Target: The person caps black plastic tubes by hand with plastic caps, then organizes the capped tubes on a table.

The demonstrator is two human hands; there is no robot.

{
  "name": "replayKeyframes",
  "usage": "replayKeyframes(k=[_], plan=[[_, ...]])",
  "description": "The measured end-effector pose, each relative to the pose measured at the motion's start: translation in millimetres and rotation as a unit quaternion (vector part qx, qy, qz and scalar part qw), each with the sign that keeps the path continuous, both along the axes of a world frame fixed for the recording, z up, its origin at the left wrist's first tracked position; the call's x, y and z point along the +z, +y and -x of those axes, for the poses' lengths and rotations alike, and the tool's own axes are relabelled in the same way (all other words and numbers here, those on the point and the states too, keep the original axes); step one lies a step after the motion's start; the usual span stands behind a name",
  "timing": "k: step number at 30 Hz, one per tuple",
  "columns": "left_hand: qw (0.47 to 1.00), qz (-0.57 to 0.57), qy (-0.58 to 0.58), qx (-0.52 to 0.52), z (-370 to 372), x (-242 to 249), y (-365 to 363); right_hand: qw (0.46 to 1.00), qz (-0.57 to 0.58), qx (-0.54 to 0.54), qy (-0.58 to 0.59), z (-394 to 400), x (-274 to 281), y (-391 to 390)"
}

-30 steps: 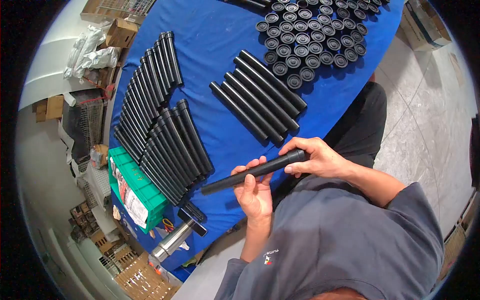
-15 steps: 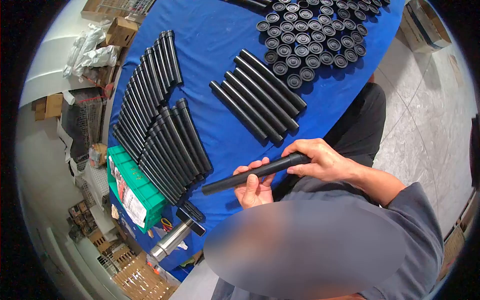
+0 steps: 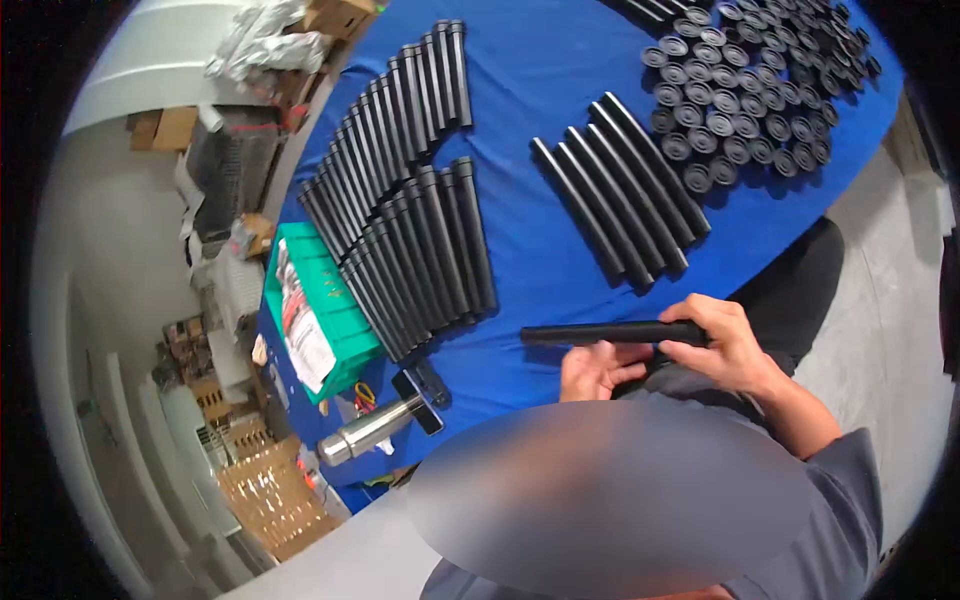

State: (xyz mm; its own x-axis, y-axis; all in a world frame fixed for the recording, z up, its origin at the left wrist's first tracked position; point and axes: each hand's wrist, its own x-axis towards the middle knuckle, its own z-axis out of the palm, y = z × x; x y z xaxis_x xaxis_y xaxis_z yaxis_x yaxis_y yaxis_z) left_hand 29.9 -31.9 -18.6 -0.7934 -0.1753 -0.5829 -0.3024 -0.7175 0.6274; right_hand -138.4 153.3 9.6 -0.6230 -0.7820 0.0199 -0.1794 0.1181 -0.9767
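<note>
Tube: a single black tube [image 3: 610, 334] was held over the near edge of the blue-covered tabletop [image 3: 510, 230], in front of the person's body.
Long axis: the tube was aligned almost level across the view, its free end pointed left and its opposite end partly covered by the right hand [image 3: 728, 345].
Right hand: the tube's right end was gripped, with the thumb placed on the near side and the fingers wrapped over the far side.
Left hand: the left hand [image 3: 592, 374] was positioned just below the shaft, fingers extended and not closed on anything; whether the shaft was touched could not be told.
Nearer hand: the tube was borne by the right; its middle was approached most closely by the left.
Loose tubes: a slanted set of tubes [image 3: 656, 164] was noted beyond the held one, apart from it.
Caps: round black caps [image 3: 725, 101] were grouped farther off, along the right edge.
Left side: rows of collared tubes [image 3: 478, 240] were laid beside a green crate [image 3: 345, 325].
Room: bare blue cloth was observed between these rows and the slanted set.
</note>
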Motion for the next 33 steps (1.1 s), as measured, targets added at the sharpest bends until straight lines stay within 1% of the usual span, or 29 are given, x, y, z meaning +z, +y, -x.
replayKeyframes(k=[1, 2, 3, 4, 5, 6, 7, 8, 9, 10, 11, 12, 14, 15, 18, 19, 21, 24, 28, 33], plan=[[0.999, 0.010, -0.014, -0.032, -6.0, 0.6, -2.1, 1.000, -0.009, -0.003, -0.010, -0.1, -2.3, -0.8], [0.979, 0.193, 0.002, -0.063, -10.5, 2.9, -0.9, 1.000, -0.020, -0.007, -0.019, -0.1, -4.0, -1.2], [0.925, 0.369, 0.016, -0.092, -10.6, 9.7, 3.1, 0.999, -0.032, -0.011, -0.027, 0.2, -5.6, -0.5], [0.835, 0.539, 0.027, -0.108, -6.5, 18.3, 2.0, 1.000, -0.023, -0.011, -0.004, 2.3, -8.4, -4.5], [0.734, 0.659, 0.147, -0.070, 9.9, 18.2, -5.9, 1.000, -0.019, -0.017, 0.015, -0.7, -12.5, -3.6], [0.644, 0.737, 0.191, -0.077, 24.8, 25.6, -12.2, 0.999, -0.015, -0.023, 0.034, -3.5, -16.2, -3.3], [0.629, 0.745, 0.193, -0.112, 33.3, 28.0, -15.8, 0.999, -0.017, -0.030, 0.027, -5.4, -17.0, -4.4], [0.613, 0.752, 0.194, -0.146, 39.0, 27.9, -16.9, 0.998, -0.054, -0.023, -0.017, -4.9, -12.7, -5.5], [0.619, 0.736, 0.205, -0.183, 39.7, 16.7, -18.6, 0.994, -0.092, -0.017, -0.060, -1.9, -3.0, -5.6], [0.610, 0.738, 0.208, -0.201, 42.9, 11.6, -19.2, 0.986, -0.132, -0.011, -0.102, 0.7, 4.5, -5.2], [0.609, 0.736, 0.194, -0.222, 42.0, 4.8, -20.9, 0.983, -0.147, 0.008, -0.106, 3.0, 7.1, -4.3], [0.607, 0.734, 0.180, -0.244, 43.7, 3.2, -23.3, 0.994, -0.102, 0.009, -0.036, 3.6, 4.9, -4.3], [0.621, 0.711, 0.210, -0.253, 48.7, 4.7, -29.5, 0.995, -0.011, 0.012, 0.102, 2.7, -2.6, -2.2], [0.629, 0.699, 0.224, -0.258, 50.7, 7.1, -32.1, 0.994, -0.025, 0.035, 0.096, 1.9, -3.8, 2.3], [0.614, 0.701, 0.248, -0.264, 52.5, 16.1, -38.7, 0.992, -0.034, 0.065, 0.106, 4.5, -2.5, 2.6], [0.606, 0.707, 0.245, -0.269, 51.7, 15.8, -39.3, 0.992, -0.020, 0.058, 0.110, 4.9, -3.1, 0.9], [0.590, 0.718, 0.239, -0.281, 47.3, 11.8, -39.3, 0.992, -0.036, 0.062, 0.104, 6.2, -3.7, 0.4], [0.586, 0.727, 0.243, -0.262, 44.4, 6.3, -36.8, 0.993, -0.033, 0.051, 0.103, 3.2, -6.6, 0.6], [0.596, 0.722, 0.248, -0.249, 44.6, 4.3, -37.5, 0.993, 0.003, 0.024, 0.117, -1.5, -13.1, -2.3], [0.609, 0.714, 0.244, -0.243, 48.7, 3.7, -40.3, 0.992, 0.001, 0.029, 0.119, 2.4, -13.3, -5.1]])
